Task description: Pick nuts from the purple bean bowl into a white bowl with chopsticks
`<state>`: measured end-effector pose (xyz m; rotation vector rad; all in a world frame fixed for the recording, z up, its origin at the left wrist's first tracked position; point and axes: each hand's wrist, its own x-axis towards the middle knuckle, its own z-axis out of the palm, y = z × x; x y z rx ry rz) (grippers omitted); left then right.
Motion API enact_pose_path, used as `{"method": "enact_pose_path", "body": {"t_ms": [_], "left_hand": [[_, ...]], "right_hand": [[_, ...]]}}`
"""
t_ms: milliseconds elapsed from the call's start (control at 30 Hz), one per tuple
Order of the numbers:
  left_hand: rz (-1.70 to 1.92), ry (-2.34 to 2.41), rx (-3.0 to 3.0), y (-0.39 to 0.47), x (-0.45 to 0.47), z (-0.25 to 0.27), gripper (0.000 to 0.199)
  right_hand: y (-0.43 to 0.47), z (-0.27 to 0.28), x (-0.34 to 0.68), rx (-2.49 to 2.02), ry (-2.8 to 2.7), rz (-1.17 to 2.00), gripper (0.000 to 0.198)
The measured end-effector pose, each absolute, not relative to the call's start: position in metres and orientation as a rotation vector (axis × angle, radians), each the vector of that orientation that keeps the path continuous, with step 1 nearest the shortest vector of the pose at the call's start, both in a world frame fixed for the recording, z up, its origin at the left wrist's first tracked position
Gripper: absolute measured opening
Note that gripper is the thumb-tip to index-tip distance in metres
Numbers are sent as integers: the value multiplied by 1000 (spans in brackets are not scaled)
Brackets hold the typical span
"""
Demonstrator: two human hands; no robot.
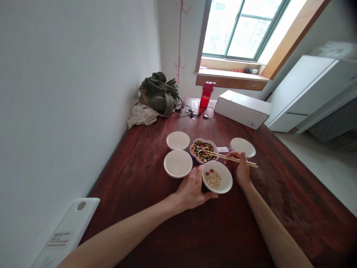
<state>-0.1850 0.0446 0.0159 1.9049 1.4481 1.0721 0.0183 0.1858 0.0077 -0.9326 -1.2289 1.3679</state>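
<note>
My left hand (192, 190) grips the side of a white bowl (226, 186) that holds pale, flat seeds (213, 180) and a couple of red pieces. In my right hand (240, 166) is a pair of wooden chopsticks (228, 158), held in closed fingers. Their tips reach into a purple-rimmed, flower-shaped dish (193, 153) full of mixed beans and grains (203, 149). Whether the tips pinch anything is too small to tell. Left of that dish stand two white bowls, a nearer one (177, 163) and a farther one (177, 140). Another white bowl (242, 146) sits just beyond my right hand.
On the far part of the dark red table (156, 178) are a green bag (158, 93), a red bottle (206, 95), keys with cables (192, 114) and a white box (242, 108). A white board (67, 230) lies at the near left by the wall.
</note>
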Motion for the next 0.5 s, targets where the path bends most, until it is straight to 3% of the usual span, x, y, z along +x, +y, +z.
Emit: {"method": "enact_pose_path", "body": {"t_ms": [500], "left_hand": [[1075, 1460, 1923, 44, -185, 17, 102]], "right_hand": [[182, 8, 16, -910, -1284, 1339, 49]]}}
